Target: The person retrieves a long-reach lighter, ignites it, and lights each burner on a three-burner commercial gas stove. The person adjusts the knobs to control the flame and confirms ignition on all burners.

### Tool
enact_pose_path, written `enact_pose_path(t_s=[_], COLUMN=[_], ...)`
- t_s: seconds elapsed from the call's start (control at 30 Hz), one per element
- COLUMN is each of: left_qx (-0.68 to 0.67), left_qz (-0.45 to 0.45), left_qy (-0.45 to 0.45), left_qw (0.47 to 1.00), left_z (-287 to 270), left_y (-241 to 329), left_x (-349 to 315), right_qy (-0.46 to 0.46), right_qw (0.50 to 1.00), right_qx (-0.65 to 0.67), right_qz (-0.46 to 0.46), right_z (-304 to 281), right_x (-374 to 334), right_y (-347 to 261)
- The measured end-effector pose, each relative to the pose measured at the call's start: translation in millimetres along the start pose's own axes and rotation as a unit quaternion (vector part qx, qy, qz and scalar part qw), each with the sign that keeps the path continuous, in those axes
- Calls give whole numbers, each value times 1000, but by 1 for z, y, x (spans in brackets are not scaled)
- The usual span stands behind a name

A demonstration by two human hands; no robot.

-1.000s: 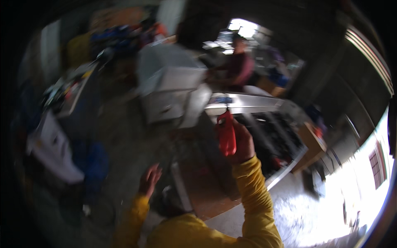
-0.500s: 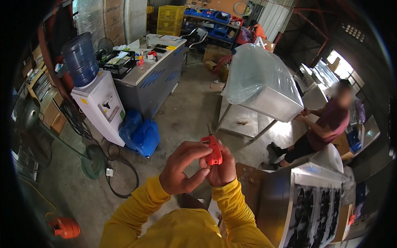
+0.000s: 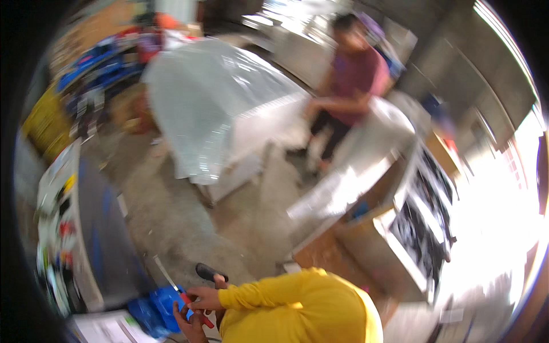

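At the lower left, both my hands are around a red-handled tool [image 3: 185,299] with a long, thin metal blade that points up and to the left. The fingers of my right hand [image 3: 204,298] close on the handle from above, with the yellow sleeve stretching behind to the right. My left hand [image 3: 191,328] is bent around the handle from below, partly cut by the frame's dark rim. The red butt end sticks out below my fingers. Motion blur hides the finer detail of the tool.
A plastic-wrapped metal table [image 3: 194,97] stands ahead; a person in a maroon shirt [image 3: 360,80] is at its right end. The grey desk [image 3: 108,228] lies left, blue jugs [image 3: 150,314] near my hands. A metal cabinet [image 3: 383,246] stands at right.
The view has swung right and tilted, so my hands now appear at the lower left instead of the centre. The tool's blade now shows at fuller length. Both hands keep their hold.
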State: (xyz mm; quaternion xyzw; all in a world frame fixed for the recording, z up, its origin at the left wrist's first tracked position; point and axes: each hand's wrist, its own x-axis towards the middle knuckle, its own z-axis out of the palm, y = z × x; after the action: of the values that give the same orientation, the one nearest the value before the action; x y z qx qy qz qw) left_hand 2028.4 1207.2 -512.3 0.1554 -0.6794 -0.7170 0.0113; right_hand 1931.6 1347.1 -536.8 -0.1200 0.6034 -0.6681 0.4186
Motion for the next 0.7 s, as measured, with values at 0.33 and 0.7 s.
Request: enact_pose_path(t_s=[0.33,0.7], left_qx=[225,-31], left_qz=[53,157], left_qy=[-382,25], left_qw=[895,987], left_z=[-48,-68], left_y=[103,165], left_x=[346,609], right_qy=[86,363], right_qw=[941,925], right_qx=[-289,-89], right_qz=[-155,-69], right_z=[-104,-322], right_x=[177,411], right_y=[-152,-248])
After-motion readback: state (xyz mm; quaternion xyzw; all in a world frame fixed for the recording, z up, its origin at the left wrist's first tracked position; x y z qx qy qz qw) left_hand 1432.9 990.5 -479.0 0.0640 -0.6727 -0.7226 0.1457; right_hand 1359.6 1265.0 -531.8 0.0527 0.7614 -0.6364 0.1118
